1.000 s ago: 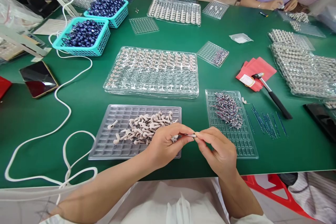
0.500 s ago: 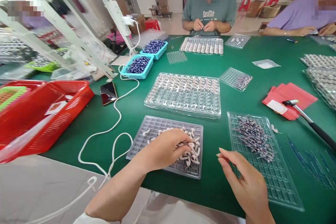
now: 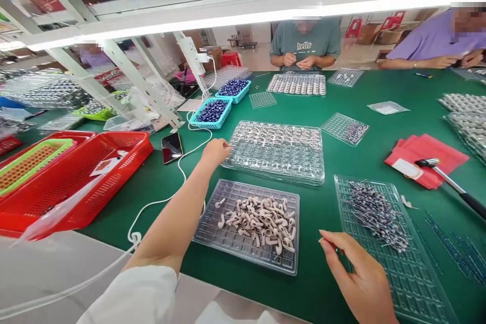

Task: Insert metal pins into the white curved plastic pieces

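Observation:
My left hand reaches out to the left edge of a clear blister tray, its fingers curled and closed. What they hold, if anything, is hidden. The tray's far rows carry small pale parts. Nearer to me a grey gridded tray bears a loose heap of white earbud-shaped casings. My right hand hovers right of it, thumb and forefinger pinched; anything between the tips is too small to make out. Beside that hand, a clear tray carries a pile of thin wired parts.
Red baskets, a phone and a white cable are at the left. Blue baskets of dark parts stand behind. Right are a hammer and red sheets. Two co-workers sit opposite beneath a lamp bar.
My left hand has left the casing heap and moved forward to the left edge of the clear blister tray. My right hand stays nearly where it was, still pinched. The view has tilted up.

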The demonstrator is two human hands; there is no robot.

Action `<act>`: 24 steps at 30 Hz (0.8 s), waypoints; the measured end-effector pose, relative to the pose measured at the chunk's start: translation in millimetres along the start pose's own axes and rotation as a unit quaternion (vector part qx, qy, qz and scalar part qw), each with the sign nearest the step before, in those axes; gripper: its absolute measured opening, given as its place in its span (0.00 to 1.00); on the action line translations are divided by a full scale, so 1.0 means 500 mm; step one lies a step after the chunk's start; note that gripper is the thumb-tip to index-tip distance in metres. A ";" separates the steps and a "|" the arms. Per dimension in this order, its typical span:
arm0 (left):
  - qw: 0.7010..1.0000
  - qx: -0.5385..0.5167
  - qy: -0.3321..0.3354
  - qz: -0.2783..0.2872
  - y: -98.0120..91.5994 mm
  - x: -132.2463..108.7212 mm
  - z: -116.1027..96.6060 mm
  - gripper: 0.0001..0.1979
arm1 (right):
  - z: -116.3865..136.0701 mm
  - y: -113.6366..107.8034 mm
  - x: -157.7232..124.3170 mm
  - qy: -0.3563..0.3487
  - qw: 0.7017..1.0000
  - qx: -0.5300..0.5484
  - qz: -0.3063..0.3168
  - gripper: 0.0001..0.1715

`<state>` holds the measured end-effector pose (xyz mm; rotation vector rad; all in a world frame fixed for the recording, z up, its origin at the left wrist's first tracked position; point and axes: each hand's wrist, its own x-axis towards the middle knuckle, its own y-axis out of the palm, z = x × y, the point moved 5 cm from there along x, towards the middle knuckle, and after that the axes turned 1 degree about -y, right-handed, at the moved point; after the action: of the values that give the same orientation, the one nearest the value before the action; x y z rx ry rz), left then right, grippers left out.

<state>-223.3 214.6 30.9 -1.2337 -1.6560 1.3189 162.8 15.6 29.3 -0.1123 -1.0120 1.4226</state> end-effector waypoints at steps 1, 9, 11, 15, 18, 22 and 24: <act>1.000 0.006 -0.002 0.003 0.007 0.007 0.001 0.12 | 0.001 0.000 0.001 0.003 1.000 0.004 -0.001 0.08; 0.998 0.000 0.032 -0.056 -0.009 -0.030 -0.025 0.15 | -0.020 -0.071 -0.020 0.115 0.991 0.019 -0.067 0.08; 0.997 -0.009 0.039 -0.070 -0.024 -0.056 -0.039 0.19 | -0.046 -0.114 -0.036 0.166 0.979 -0.011 -0.116 0.09; 0.994 -0.070 0.078 -0.043 -0.040 -0.148 -0.102 0.19 | -0.104 -0.171 -0.055 0.232 0.963 -0.098 -0.092 0.11; 0.971 -0.196 0.133 0.033 -0.025 -0.247 -0.167 0.15 | -0.135 -0.172 -0.055 0.228 0.964 -0.136 0.003 0.12; 0.898 -0.304 0.248 0.200 0.024 -0.380 -0.255 0.21 | -0.168 -0.164 -0.060 0.213 0.961 -0.163 0.073 0.12; 0.872 -0.301 0.286 0.260 0.050 -0.429 -0.285 0.18 | -0.188 -0.173 -0.062 0.222 0.953 -0.198 0.058 0.12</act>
<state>-18.0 58.7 53.8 -2.3037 -1.3580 0.5662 292.9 16.9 10.1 -0.7629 -0.9070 1.2047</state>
